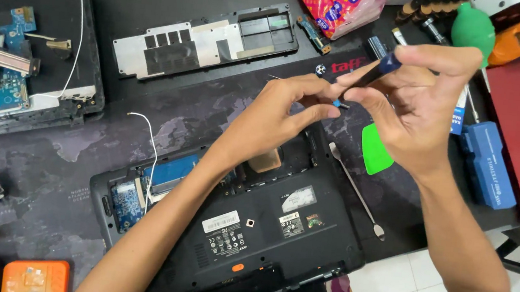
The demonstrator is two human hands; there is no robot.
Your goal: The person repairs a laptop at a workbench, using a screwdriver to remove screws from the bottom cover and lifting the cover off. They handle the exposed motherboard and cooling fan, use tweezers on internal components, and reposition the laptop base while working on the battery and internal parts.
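My right hand [417, 110] grips a small dark-blue-handled screwdriver [381, 70], tip pointing down-left. My left hand [279, 113] pinches at the screwdriver's tip, fingers closed around something tiny and blue there. Both hands hover above an upside-down black laptop [264, 229] whose bay cover is off, showing a blue circuit board [127, 200] and a white wire [149, 138].
A removed cover panel [207, 39] lies at the back. Another opened laptop base [21, 47] sits at the far left. A metal spudger [357, 190], a green pick [374, 150], a blue box [490, 165], a green blower [473, 27], an orange case [36, 277].
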